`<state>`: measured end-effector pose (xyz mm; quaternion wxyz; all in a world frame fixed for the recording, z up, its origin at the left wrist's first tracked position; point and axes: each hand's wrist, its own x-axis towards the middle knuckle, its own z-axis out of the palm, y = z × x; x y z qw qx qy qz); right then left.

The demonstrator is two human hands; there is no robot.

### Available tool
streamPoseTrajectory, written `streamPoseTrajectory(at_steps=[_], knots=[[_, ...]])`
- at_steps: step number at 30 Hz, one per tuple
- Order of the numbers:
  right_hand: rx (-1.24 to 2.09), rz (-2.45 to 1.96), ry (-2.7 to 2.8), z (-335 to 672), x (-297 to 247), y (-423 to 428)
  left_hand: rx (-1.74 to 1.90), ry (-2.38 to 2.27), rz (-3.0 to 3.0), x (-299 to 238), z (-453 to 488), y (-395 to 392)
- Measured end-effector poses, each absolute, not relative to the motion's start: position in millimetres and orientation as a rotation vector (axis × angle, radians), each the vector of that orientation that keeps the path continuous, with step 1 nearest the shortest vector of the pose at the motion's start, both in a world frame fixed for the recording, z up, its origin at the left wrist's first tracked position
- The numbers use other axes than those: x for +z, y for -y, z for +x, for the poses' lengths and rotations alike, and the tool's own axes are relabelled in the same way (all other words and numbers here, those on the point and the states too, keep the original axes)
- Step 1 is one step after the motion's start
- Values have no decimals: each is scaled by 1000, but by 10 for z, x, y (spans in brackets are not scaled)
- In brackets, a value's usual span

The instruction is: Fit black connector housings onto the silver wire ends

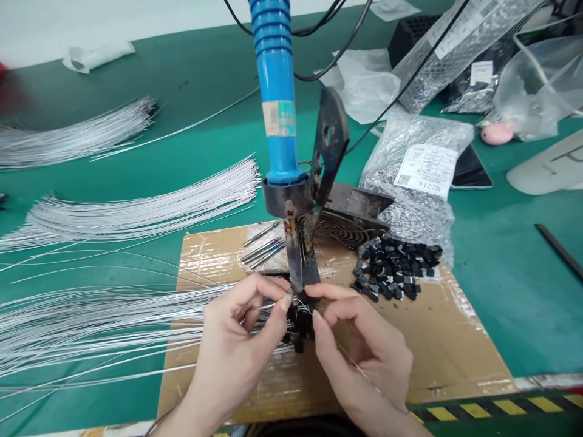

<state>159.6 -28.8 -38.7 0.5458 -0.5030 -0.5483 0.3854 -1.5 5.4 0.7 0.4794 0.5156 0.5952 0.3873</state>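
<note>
My left hand (241,340) is closed in a pinch just under the tip of a blue-handled soldering iron (279,73), which hangs point-down in a dark metal stand (330,139). What sits between its fingertips is too small to make out. Across from it, my right hand (364,346) has thumb and index finger around a thin silvery wire (354,362), which looks like solder. That wire runs from near the iron's tip back along the palm. Small black parts (301,325) with white wires (182,309) attached lie below and between the hands.
A cardboard sheet (446,346) covers the green table under the work. Loose black connector-like pieces (396,267) are heaped at right, before a labelled bubble-wrap bag (419,164). Bundles of white wire (150,209) lie at left. Metal rods (264,249) rest behind the left hand.
</note>
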Motion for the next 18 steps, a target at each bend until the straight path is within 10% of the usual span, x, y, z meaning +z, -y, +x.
streamPoseTrajectory(at_steps=[18], knots=[[885,-1211,1314,1574,-377,291,916,-1485,1275,19,-9,-42]])
